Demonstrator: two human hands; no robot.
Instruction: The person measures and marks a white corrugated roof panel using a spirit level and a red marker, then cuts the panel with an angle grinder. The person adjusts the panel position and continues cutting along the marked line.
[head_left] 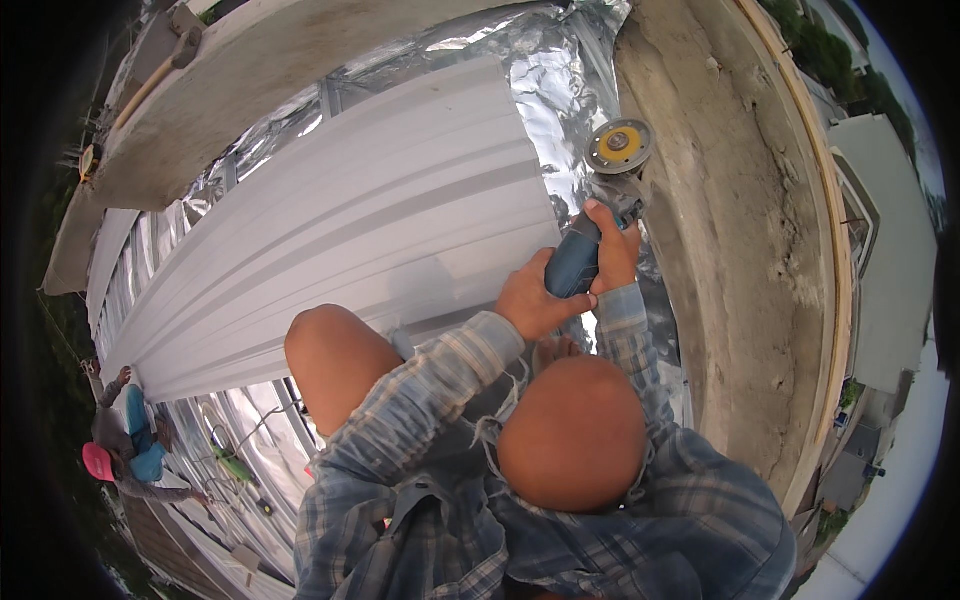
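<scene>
My left hand [535,297] is wrapped round the rear of a blue angle grinder [572,265]. Further up the same tool, my right hand [617,245] grips its body, thumb lying along the top. Just beyond the grinder's front is a round disc [607,158] with a yellow centre; how it joins the tool is hard to make out. Left of the hands stretches a large light-grey ribbed metal roofing sheet [400,200]. Its right edge lies beside the grinder, over shiny silver foil [545,95].
A rough concrete wall [730,220] runs along the right, edged with a wooden strip [835,300]. Another concrete ledge [240,75] at upper left carries a hammer [155,80] and a tape measure [90,160]. A person in a pink cap [98,462] crouches at the sheet's far left end, near cables and a green tool [232,464].
</scene>
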